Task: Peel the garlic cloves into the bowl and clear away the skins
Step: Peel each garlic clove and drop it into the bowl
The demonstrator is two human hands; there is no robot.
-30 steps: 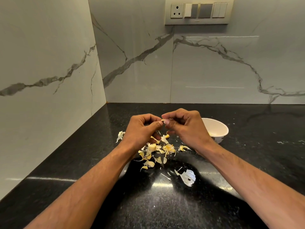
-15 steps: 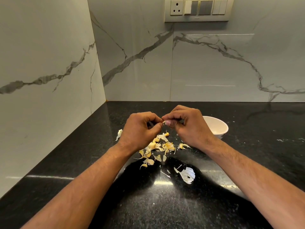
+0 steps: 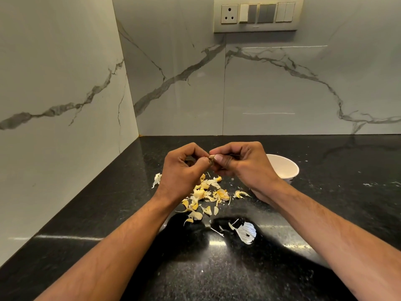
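Note:
A small garlic clove point(image 3: 211, 159) is pinched between my two hands above the black counter. My left hand point(image 3: 182, 170) has its fingers curled, thumb tip against the clove. My right hand point(image 3: 243, 164) pinches the same clove from the right with thumb and fingers. Most of the clove is hidden by the fingertips. A heap of yellowish garlic skins point(image 3: 206, 195) lies on the counter beneath the hands. A white bowl point(image 3: 284, 168) stands just right of my right hand, partly hidden behind it; its inside is not visible.
A larger white papery skin point(image 3: 246, 232) lies nearer to me, and one loose skin point(image 3: 156, 179) lies left of the heap. The black stone counter point(image 3: 325, 213) meets marble walls at the left and back. A socket and switch panel point(image 3: 258, 14) sits high on the back wall.
Both hands stay together on the clove; the fingers have shifted slightly around it. The camera view has tipped a little. The skins and bowl have not moved.

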